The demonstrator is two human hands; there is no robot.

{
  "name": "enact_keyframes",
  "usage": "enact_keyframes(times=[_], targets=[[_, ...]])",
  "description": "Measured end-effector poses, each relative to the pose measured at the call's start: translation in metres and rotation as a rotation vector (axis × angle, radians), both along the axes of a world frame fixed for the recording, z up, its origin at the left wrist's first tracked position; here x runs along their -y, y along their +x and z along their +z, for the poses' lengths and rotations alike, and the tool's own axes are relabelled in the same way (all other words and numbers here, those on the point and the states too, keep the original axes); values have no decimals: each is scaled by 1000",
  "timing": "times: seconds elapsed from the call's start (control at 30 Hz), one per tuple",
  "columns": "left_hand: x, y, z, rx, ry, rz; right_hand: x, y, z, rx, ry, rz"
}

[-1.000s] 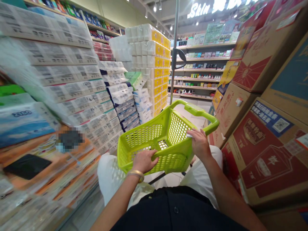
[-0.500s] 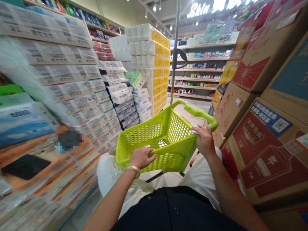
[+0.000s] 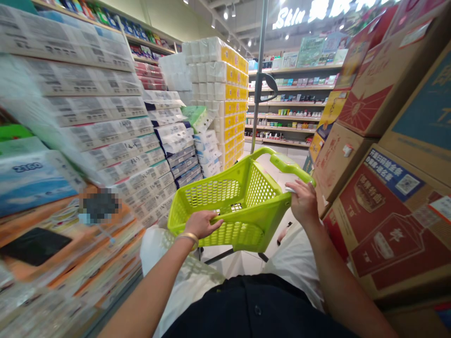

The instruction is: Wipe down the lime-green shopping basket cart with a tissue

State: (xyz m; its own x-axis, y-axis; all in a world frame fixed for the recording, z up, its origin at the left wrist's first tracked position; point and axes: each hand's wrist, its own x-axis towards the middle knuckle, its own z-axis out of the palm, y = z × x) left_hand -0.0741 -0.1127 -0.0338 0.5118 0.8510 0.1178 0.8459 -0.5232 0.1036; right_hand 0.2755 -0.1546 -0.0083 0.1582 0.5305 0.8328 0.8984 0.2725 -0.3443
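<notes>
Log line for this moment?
left grip: holding near rim of lime-green perforated plastic cart | right grip: by handle end, with small white item | nearby: black rectangular device on orange packs

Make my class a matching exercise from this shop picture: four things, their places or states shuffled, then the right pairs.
1. Lime-green plastic cart
2. Left hand wearing a gold-coloured bangle
3. Right hand
4. Flat black rectangular object

A. Lying on orange packages
B. Holding a small white item
C. Perforated, with a looped handle
D. On the cart's near rim

Right pairs: 1-C; 2-D; 3-B; 4-A
</notes>
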Motion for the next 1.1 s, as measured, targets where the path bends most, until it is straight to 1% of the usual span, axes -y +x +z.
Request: enact_keyframes(times=[0.07,0.13,0.27,0.4,0.47,0.53,0.67,0.73,0.77,0.83,0.93,1.03,1.1], targets=[[-1,1,-1,-2,1,-12,-1,8,4,-19,21,-37],[-4,1,-1,-7,-2,-21,1,7,6,-14,27,-61],[-17,-5,1,-19,1,-17,8,-9,11,20,10,-97],[-23,-5,4,-7,73,43,13,-24,16,57,0,-101],[-18,7,6,45,139,79,15,-32,17,74,-4,-93],[-9,30,9,146,162,43,18,-40,18,91,-15,-88],[11,91,21,355,171,-168,22,-58,19,137,-54,-76],[18,114,24,399,143,-231,23,-66,19,159,-76,-75],[20,121,24,413,126,-238,24,-69,19,165,-81,-78],[24,127,23,434,133,-206,26,-74,19,173,-82,-76],[27,126,20,431,143,-178,31,-75,18,183,-67,-40],[27,124,20,414,139,-161,35,-61,18,173,-35,-7],[27,125,20,406,141,-157,35,-44,19,131,15,-26]])
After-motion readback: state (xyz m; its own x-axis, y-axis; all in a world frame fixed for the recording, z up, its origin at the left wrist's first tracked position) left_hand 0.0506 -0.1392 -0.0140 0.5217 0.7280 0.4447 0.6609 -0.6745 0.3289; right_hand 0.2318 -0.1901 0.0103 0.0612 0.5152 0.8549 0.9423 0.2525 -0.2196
